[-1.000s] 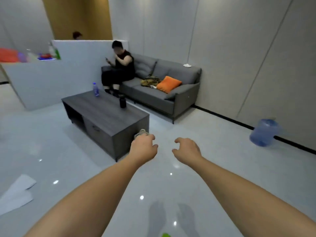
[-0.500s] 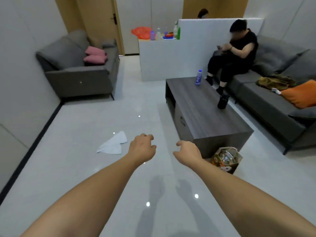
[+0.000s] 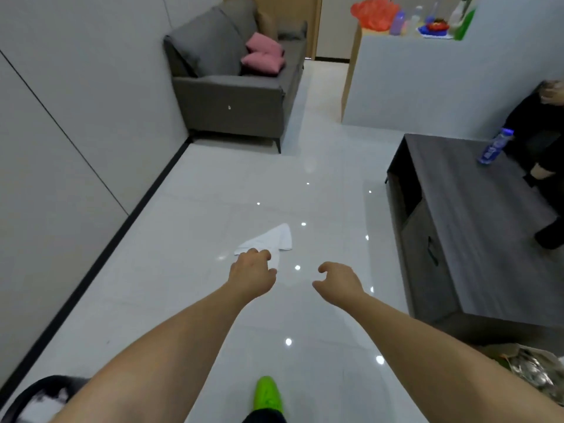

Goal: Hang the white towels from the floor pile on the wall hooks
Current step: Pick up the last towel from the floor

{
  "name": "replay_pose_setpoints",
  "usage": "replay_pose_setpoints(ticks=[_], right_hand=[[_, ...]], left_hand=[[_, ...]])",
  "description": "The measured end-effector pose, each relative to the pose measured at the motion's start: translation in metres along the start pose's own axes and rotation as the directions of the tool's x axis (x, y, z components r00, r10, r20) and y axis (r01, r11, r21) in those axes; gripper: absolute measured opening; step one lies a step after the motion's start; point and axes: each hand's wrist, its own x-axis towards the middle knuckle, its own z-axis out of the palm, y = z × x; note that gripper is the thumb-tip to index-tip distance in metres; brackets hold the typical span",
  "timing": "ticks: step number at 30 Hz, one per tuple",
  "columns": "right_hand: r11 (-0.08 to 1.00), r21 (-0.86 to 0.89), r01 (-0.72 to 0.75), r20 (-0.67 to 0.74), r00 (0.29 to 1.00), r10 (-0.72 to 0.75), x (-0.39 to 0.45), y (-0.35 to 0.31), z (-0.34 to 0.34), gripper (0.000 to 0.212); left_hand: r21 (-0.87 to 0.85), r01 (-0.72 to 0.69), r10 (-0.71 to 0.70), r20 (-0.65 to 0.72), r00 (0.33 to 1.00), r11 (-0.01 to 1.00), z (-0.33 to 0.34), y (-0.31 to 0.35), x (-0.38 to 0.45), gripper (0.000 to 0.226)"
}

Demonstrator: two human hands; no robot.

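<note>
Reaching: two hands, left hand [image 3: 252,274], right hand [image 3: 338,280], fingers loosely curled, empty | one white towel [image 3: 270,240] on floor [image 3: 189,270]

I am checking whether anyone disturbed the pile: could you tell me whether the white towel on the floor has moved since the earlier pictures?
No. The white towel lies as before between the wall skirting and the coffee table; only the camera turned.

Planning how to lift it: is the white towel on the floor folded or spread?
Loosely folded: the white towel lies as a layered, pointed wedge.
</note>
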Motion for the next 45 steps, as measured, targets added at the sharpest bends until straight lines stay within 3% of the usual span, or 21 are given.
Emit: replay_pose_setpoints(ticks=[8,14,24,29,36,41,45], right_hand=[[0.999,-0.046,0.013,0.094,0.996,-0.009,0.128,-0.078,0.006,0.047],[0.998,-0.068,0.01,0.159,0.987,0.001,0.241,-0.113,0.011,0.034],[0.998,-0.046,0.044,0.33,0.944,-0.026,0.462,-0.153,0.008,0.044],[0.999,-0.024,-0.036,0.395,0.918,0.043,0.525,-0.172,0.026,0.042],[0.965,0.063,-0.256,0.451,0.87,0.201,0.617,-0.161,0.133,0.036],[0.852,0.143,-0.504,0.458,0.797,0.394,0.695,-0.137,0.261,0.031],[0.775,0.184,-0.604,0.491,0.74,0.46,0.75,-0.116,0.363,0.029]], left_hand=[[-0.047,0.111,-0.108,0.063,0.992,0.993,-0.035,-0.068,0.125,0.044],[-0.067,0.192,-0.186,0.09,0.978,0.979,-0.037,-0.099,0.219,0.043],[-0.089,0.391,-0.373,0.166,0.913,0.916,-0.04,-0.13,0.399,0.042],[-0.179,0.44,-0.393,0.247,0.886,0.88,-0.021,-0.139,0.464,0.043],[-0.255,0.549,-0.459,0.337,0.822,0.796,0.074,-0.198,0.572,0.036],[-0.221,0.536,-0.427,0.396,0.813,0.815,0.18,-0.269,0.641,0.035],[-0.16,0.514,-0.408,0.432,0.804,0.843,0.263,-0.331,0.685,0.036]])
